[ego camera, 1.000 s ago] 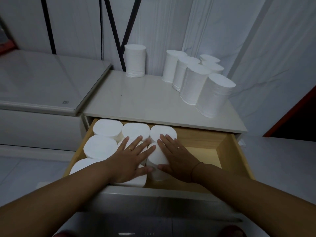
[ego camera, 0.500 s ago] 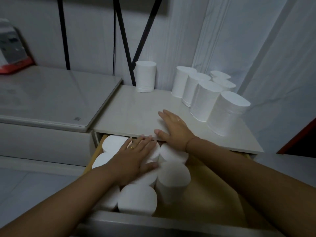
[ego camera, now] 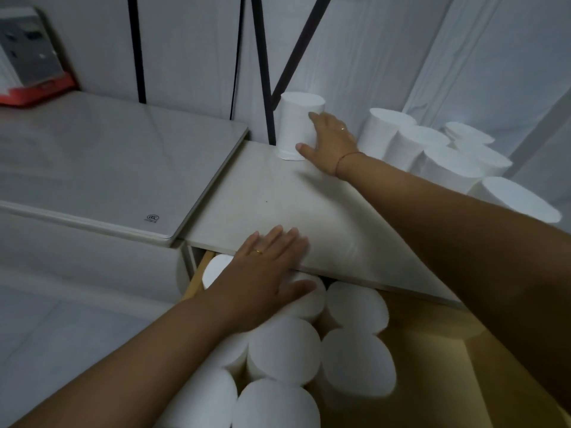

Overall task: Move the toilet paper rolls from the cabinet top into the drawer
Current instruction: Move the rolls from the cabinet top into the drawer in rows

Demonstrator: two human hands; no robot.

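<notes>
Since half a second ago the right hand (ego camera: pixel 332 140) has left the cabinet's front edge and reached the lone toilet paper roll (ego camera: pixel 298 125) standing upright at the back of the cabinet top (ego camera: pixel 262 196). Its grip is spread around the roll's side, thumb low, not visibly squeezed. The left hand (ego camera: pixel 265 273) lies flat, fingers spread, over the rolls packed in the drawer (ego camera: pixel 309 350). A loose one-sided hold could likely tip the soft roll. The cluster of rolls (ego camera: pixel 432 152) just beside the wrist could be knocked over.
</notes>
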